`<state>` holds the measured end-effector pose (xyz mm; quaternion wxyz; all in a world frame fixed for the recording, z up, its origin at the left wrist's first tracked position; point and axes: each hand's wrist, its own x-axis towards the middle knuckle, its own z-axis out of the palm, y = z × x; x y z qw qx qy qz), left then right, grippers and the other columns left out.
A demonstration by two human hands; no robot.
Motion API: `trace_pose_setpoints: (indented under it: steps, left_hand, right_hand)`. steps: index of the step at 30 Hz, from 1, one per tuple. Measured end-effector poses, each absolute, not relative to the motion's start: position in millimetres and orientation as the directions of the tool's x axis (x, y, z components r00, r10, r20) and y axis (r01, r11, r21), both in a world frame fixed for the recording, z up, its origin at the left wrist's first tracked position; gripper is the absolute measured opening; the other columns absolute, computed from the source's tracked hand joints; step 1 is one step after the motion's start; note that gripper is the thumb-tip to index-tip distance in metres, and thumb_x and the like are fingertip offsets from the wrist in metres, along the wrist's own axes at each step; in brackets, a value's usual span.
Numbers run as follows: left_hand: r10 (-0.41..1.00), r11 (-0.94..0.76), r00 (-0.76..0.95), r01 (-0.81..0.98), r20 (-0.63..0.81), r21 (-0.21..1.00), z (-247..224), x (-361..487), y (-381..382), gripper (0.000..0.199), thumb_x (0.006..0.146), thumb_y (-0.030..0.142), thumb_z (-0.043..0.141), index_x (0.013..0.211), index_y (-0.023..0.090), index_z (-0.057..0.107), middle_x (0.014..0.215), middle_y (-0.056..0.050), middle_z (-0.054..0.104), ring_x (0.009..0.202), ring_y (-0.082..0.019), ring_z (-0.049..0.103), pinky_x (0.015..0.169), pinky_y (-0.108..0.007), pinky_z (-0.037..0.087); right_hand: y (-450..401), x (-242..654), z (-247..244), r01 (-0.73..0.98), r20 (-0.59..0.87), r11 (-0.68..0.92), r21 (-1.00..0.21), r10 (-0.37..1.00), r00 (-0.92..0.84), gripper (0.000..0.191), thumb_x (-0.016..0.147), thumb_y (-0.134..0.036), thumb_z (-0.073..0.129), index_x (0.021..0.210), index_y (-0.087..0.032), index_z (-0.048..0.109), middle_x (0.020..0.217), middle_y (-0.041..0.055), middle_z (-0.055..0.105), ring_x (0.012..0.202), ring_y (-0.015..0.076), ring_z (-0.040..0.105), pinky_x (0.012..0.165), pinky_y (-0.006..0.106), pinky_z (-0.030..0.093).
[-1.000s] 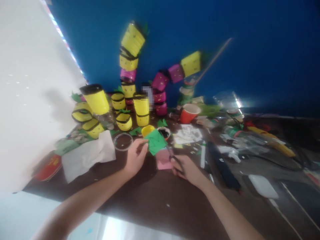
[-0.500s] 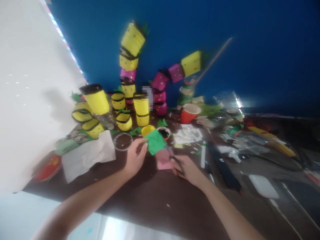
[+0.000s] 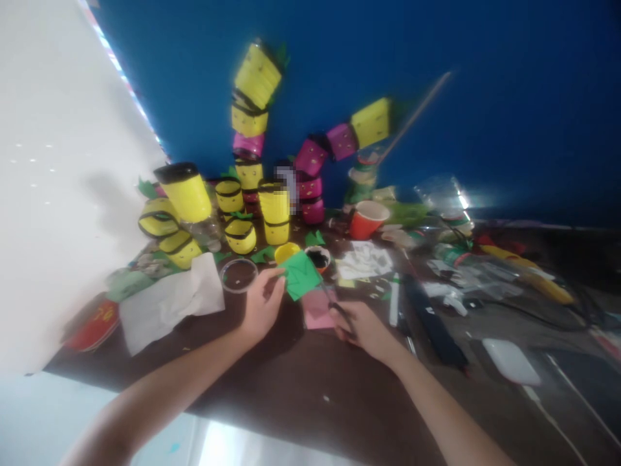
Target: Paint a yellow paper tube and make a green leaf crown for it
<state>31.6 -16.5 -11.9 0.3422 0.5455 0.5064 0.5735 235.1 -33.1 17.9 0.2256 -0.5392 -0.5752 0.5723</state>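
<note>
Between the thumb and fingers of my left hand (image 3: 264,301) is a square of green paper (image 3: 301,274) with dark lines drawn on it. My right hand (image 3: 361,327) is closed around the dark handles of a pair of scissors (image 3: 343,314). Their blades point up and left to the lower right edge of the green paper; whether they touch it is too blurred to tell. Beneath lies a pink paper square (image 3: 317,310) on the dark table. Just behind the green paper stand a small yellow cup (image 3: 287,251) and a cup with dark contents (image 3: 319,257).
Yellow banded containers (image 3: 241,237) stand at the back left against the blue wall. A white paper sheet (image 3: 169,304) and a clear ring (image 3: 239,276) lie left. To the right are crumpled tissue (image 3: 363,261), a red cup (image 3: 369,219), a white marker (image 3: 394,301) and a black bar (image 3: 436,330).
The green paper and my left hand have shifted very slightly left. My right hand and the scissors look almost unchanged.
</note>
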Motion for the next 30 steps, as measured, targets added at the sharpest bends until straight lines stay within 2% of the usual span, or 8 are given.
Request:
trace_pose_setpoints:
  steps: [10,30]
  left_hand:
    - [0.951,-0.232,-0.171,0.158,0.258,0.960,-12.5,31.2,-16.5,0.025,0.081,0.034,0.055,0.098,0.017,0.061,0.093,-0.007,0.064,0.084,-0.016,0.062,0.074,-0.029,0.051]
    - [0.955,-0.211,-0.176,0.152,0.237,0.966,-9.2,31.6,-17.3,0.024,0.081,0.034,0.055,0.097,0.017,0.060,0.091,-0.006,0.064,0.081,-0.015,0.062,0.073,-0.028,0.051]
  right_hand:
    - [-32.8,234.2,19.3,0.363,-0.376,-0.256,-0.896,0.873,-0.311,0.050,0.068,-0.065,0.052,0.060,-0.016,0.049,0.046,-0.0021,0.046,0.041,0.0067,0.036,0.039,0.019,0.025]
    - [-33.8,233.9,21.5,0.441,-0.348,-0.192,-0.877,0.886,-0.307,0.048,0.069,-0.063,0.050,0.059,-0.016,0.048,0.047,-0.0026,0.045,0.041,0.0079,0.038,0.040,0.020,0.027]
